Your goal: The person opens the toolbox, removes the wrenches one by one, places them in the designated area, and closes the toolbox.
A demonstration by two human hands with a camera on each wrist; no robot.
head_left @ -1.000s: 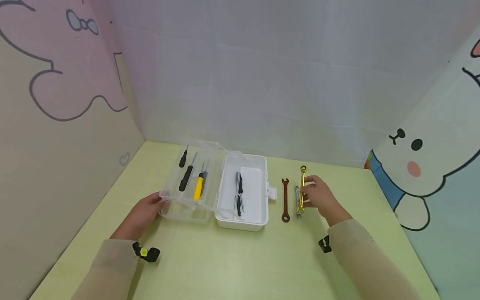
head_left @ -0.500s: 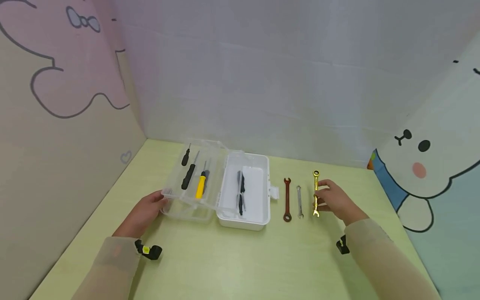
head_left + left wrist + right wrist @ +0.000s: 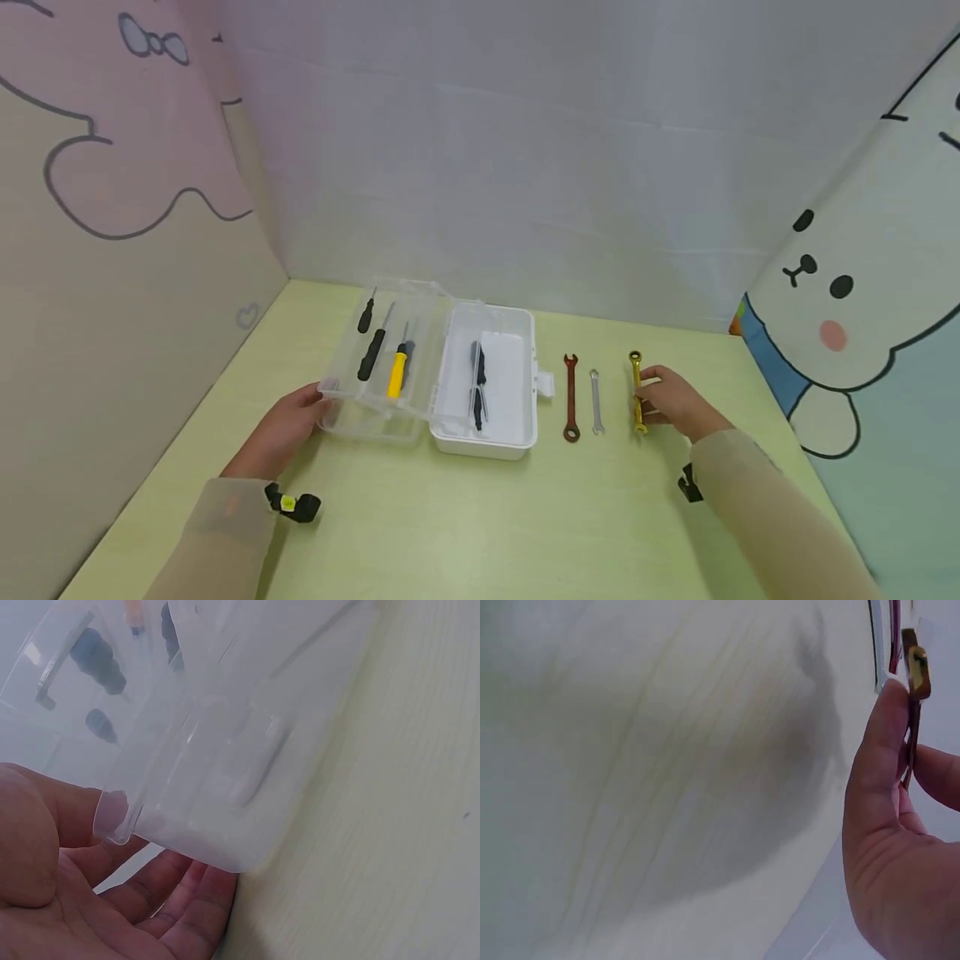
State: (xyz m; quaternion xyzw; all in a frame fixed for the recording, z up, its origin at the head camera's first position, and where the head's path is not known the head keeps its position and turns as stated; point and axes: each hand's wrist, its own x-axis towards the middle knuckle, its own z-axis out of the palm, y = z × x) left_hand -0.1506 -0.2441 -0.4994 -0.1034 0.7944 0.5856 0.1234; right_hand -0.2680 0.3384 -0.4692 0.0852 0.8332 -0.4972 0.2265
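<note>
My left hand (image 3: 285, 427) grips the near left corner of the clear plastic lid (image 3: 375, 427), thumb on top and fingers underneath in the left wrist view. On the clear plastic lie two black screwdrivers (image 3: 371, 357) and a yellow one (image 3: 397, 377). The lid hangs open from a white toolbox (image 3: 517, 446), which holds some black-handled tools (image 3: 479, 383). Over at the right, my right hand (image 3: 675, 402) pinches a gold combination wrench (image 3: 636, 368) between thumb and fingers. In the right wrist view the wrench (image 3: 919, 671) stands edge-on, its far end hidden by the hand.
A reddish-brown wrench (image 3: 572, 400) and a smaller silver wrench (image 3: 596, 404) lie side by side between the toolbox and my right hand. The box's white latch (image 3: 545, 384) sticks out to the right. A wall (image 3: 480, 183) closes off the table's back edge.
My right hand has carried the gold wrench from over the silver wrench to the right of it, uncovering the silver one. The left hand stays at the lid corner.
</note>
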